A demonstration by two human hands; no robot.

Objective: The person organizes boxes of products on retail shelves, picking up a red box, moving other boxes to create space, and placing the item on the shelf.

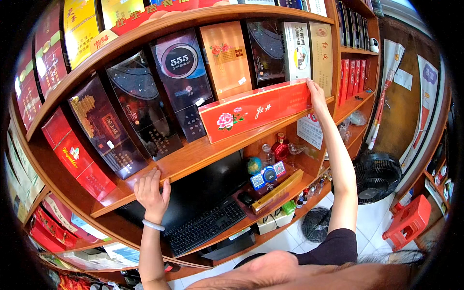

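Observation:
A long red cigarette carton (278, 108) with pink flowers lies sideways, slightly tilted, in front of the upright cartons on the middle shelf. My right hand (316, 96) grips its right end, thumb and fingers closed around it. My left hand (152, 193), with a pale bangle on the wrist, rests on the front edge of the wooden shelf (193, 163), its fingers stretched out and holding nothing. Nearest to it are a dark carton with gold print (108, 128) and a red carton (77, 154). A blue-black carton (181, 82) and an orange carton (226, 58) stand behind the held carton's left part.
Below the shelf are a black monitor (208, 179), a keyboard (205, 227), a mouse (245, 197) and a long gold box (278, 191). Red glass bottles (280, 147) stand behind them. To the right are a black fan (377, 176) and a red plastic stool (410, 222).

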